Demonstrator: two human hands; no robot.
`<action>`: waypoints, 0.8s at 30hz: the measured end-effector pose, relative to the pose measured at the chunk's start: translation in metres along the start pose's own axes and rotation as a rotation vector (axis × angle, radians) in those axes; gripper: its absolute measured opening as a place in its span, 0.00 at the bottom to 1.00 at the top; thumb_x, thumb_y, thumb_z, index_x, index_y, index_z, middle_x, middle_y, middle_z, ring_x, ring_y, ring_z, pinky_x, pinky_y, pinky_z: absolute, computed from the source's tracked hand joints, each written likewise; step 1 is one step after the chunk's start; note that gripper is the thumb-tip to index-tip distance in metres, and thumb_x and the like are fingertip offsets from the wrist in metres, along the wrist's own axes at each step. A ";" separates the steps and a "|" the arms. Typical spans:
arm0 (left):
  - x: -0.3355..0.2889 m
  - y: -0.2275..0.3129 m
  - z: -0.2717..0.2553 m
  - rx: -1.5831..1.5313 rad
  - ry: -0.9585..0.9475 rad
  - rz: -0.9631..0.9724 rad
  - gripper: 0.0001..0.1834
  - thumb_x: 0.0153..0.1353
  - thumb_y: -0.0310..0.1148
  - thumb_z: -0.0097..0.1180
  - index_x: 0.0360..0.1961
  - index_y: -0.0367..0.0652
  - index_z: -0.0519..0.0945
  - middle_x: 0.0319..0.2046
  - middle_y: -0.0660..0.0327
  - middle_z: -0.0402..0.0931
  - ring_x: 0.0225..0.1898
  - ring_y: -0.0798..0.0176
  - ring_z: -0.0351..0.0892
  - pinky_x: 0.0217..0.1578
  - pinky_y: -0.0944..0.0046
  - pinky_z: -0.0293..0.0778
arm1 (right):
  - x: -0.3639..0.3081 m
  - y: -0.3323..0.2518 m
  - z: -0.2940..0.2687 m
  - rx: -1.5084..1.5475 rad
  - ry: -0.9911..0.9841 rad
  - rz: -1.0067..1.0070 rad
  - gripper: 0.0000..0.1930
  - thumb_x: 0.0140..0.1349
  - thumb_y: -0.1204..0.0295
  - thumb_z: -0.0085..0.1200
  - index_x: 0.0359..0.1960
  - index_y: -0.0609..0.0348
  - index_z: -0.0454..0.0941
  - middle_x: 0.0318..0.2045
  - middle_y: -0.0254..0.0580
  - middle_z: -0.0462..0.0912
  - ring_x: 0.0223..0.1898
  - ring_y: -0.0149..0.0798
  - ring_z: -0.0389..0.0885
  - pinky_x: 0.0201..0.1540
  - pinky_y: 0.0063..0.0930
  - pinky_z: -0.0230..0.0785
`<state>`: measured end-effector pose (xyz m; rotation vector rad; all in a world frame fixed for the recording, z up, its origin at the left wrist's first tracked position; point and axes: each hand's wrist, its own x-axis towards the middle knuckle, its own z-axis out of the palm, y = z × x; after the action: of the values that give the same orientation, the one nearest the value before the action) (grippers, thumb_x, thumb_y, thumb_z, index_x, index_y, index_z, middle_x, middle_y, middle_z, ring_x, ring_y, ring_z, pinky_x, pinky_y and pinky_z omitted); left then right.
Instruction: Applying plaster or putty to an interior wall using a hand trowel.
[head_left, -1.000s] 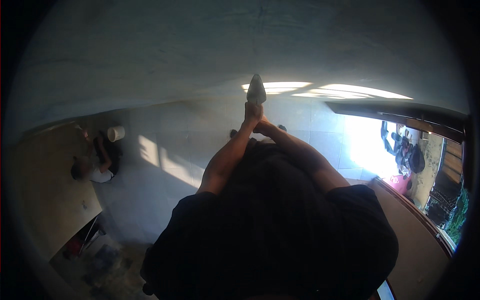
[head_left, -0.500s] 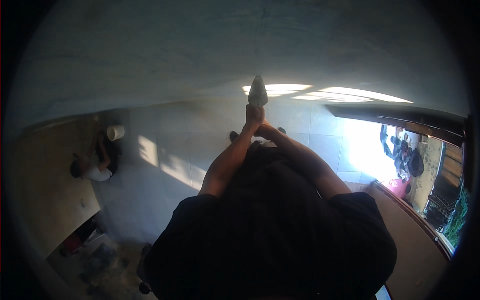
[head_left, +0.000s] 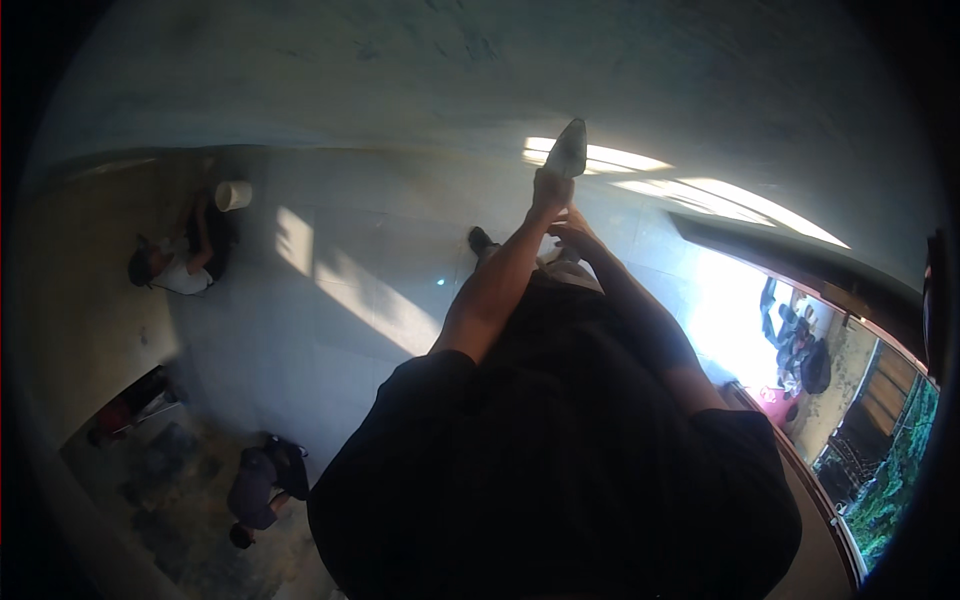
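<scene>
A pointed grey trowel [head_left: 568,150] is gripped by my left hand [head_left: 551,190], its blade stretching forward and slightly right, near the wall [head_left: 400,80]. Whether the blade touches the wall cannot be told. My right hand [head_left: 574,229] is close behind my left wrist, with its fingers curled. What it holds, if anything, is hidden. Something pale [head_left: 572,270] shows below the hands, partly covered by my arms and dark shirt.
At the left, a person [head_left: 190,260] is beside a white bucket [head_left: 233,195]. Another person [head_left: 263,485] bends over at the lower left. Sunlit patches cross the tiled floor [head_left: 370,240]. To the right, a bright doorway [head_left: 735,305] has dark bags [head_left: 800,350] beyond it.
My view has turned, and the trowel and both hands now appear farther up and right. The bent person at the lower left has come into fuller view. My left hand keeps its grip.
</scene>
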<state>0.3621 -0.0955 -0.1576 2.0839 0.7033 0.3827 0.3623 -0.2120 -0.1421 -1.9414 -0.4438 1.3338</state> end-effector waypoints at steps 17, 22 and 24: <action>0.006 0.012 0.003 -0.103 0.114 -0.373 0.14 0.55 0.39 0.52 0.32 0.38 0.81 0.31 0.46 0.80 0.34 0.41 0.79 0.38 0.48 0.74 | -0.240 -0.201 -0.347 -1.118 1.631 -0.787 0.75 0.39 0.33 0.62 0.64 0.60 0.11 0.64 0.58 0.06 0.66 0.50 0.05 0.66 0.55 0.14; 0.022 0.028 0.005 0.048 0.081 -0.377 0.12 0.52 0.36 0.53 0.30 0.39 0.81 0.30 0.47 0.80 0.37 0.45 0.80 0.42 0.50 0.75 | -0.252 -0.228 -0.307 -1.064 1.603 -0.499 0.79 0.31 0.26 0.59 0.63 0.66 0.11 0.64 0.60 0.08 0.67 0.55 0.06 0.65 0.55 0.10; 0.014 0.018 0.014 0.017 0.099 -0.452 0.12 0.52 0.36 0.53 0.30 0.39 0.81 0.31 0.47 0.80 0.37 0.45 0.80 0.42 0.51 0.75 | -0.253 -0.223 -0.315 -1.112 1.563 -0.508 0.80 0.30 0.25 0.58 0.63 0.65 0.11 0.65 0.61 0.11 0.67 0.56 0.08 0.65 0.55 0.10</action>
<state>0.3866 -0.1042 -0.1502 1.8598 1.2076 0.2244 0.5722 -0.3396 0.2487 -2.6729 -0.7803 -1.1216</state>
